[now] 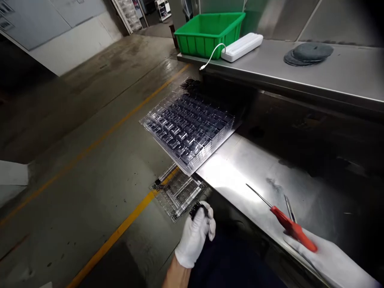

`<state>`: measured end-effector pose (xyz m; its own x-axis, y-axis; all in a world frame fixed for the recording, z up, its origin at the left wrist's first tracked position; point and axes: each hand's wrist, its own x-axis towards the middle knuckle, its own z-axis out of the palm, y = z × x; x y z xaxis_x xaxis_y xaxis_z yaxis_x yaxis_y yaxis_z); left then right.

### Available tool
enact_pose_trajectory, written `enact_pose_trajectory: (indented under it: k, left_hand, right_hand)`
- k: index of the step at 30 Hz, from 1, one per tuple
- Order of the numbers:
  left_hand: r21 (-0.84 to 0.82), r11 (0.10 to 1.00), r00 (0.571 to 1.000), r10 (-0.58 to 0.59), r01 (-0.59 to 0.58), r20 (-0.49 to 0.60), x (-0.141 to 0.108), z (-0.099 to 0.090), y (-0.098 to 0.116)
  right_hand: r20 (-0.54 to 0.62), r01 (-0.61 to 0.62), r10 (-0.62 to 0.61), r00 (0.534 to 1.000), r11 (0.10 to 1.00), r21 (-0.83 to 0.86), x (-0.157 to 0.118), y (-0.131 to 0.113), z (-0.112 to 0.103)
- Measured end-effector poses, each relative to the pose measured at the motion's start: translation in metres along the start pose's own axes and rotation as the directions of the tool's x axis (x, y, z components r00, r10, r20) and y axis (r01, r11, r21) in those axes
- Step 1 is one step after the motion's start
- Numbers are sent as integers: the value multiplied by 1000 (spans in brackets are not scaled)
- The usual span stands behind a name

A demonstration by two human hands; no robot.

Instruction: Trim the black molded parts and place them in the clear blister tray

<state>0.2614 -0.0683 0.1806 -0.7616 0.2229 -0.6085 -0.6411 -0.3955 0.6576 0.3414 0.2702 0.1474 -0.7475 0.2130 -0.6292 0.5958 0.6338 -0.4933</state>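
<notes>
My left hand [194, 236], in a white fabric glove, is shut around a small black component [196, 210] at the bottom middle of the view. Just beyond it, a clear plastic tray [177, 192] lies on the floor, with a few black pieces on it. Farther up, a stack of clear blister trays [189, 128] filled with black components leans at the edge of a steel bench [240, 172]. A red-handled screwdriver [292, 226] and steel tweezers [289, 208] rest on a white cloth [333, 260] at lower right. My right hand is not in view.
A green plastic crate [210, 36], a white oblong device [242, 47] with a white cable, and dark round pads [309, 54] sit on a higher steel shelf [300, 72]. Yellow lines run along the concrete floor [90, 120] to the left.
</notes>
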Motion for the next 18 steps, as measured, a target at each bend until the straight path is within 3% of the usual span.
enact_pose_trajectory:
  k: [1,3,5,7,12,18]
  left_hand:
    - [-223,972,997,-63,69,37,-1,-2,11]
    - [-554,804,976,-168,216,138,2,-2,34]
    - [-689,652,949,-217,315,229,8,2,57]
    - [-704,618,937,-218,350,274,16,7,76]
    - [-533,780,939,-213,329,269,39,7,104]
    - [-168,960,974,-213,224,81,63,0,112]
  right_hand:
    - [44,-39,37,998,999,34,1,-8,3]
    - [59,-137,133,989,988,77,12,-24,13]
    - [-29,-242,243,969,969,45,33,-40,26]
    - [-138,-332,326,935,943,-26,58,-51,41]
    - [-230,-418,387,893,902,-107,117,-57,78]
    - [-273,-475,431,860,872,-120,156,-54,109]
